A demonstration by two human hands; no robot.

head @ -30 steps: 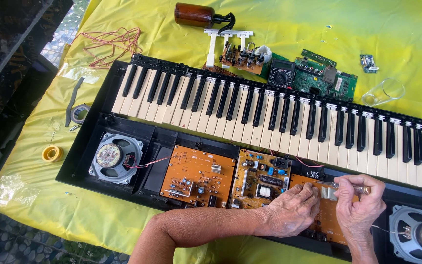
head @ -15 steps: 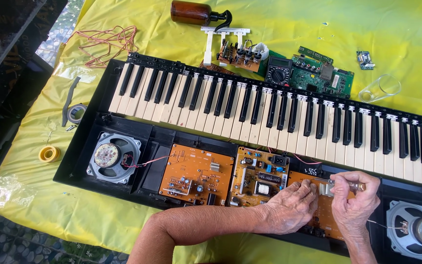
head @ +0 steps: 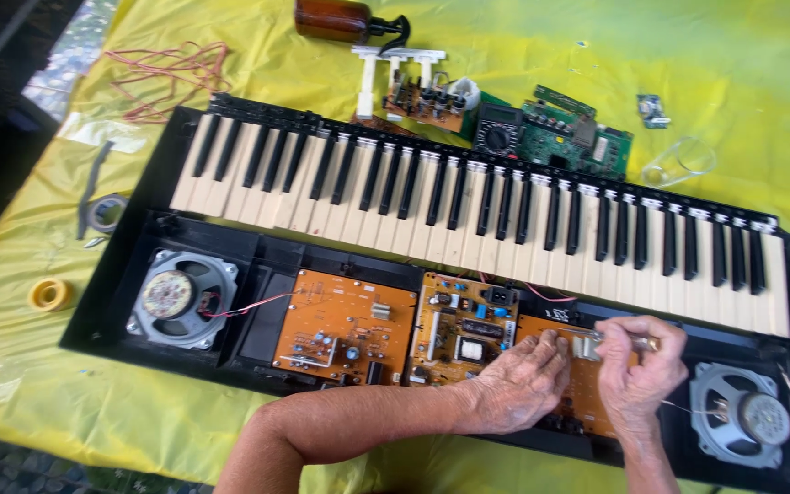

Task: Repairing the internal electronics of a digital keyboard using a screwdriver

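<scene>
hands work inside an opened black keyboard (head: 468, 192): left hand (head: 518, 384) rests curled on an orange circuit board (head: 587, 389), right hand (head: 637, 370) fingers pinch a thin metal tool (head: 628, 340).

— How many circuit boards do we count inside the open keyboard (head: 482, 206)?
— We count three orange circuit boards: one on the left (head: 345, 325), one in the middle (head: 464, 327), and one on the right (head: 587, 380) partly under the hands.
— And speakers?
— Two, a left speaker (head: 180, 297) and a right speaker (head: 742, 413).
— What do we count lying loose on the yellow cloth (head: 761, 82)?
— One green board (head: 564, 133), one small brown board with white parts (head: 422, 91), one brown bottle (head: 340, 18), one tangle of thin wire (head: 166, 78), one yellow tape roll (head: 49, 295), one grey tape roll (head: 102, 212) and one tiny chip piece (head: 653, 110).
— Hands?
— Two, a left hand (head: 514, 384) and a right hand (head: 637, 366).
</scene>
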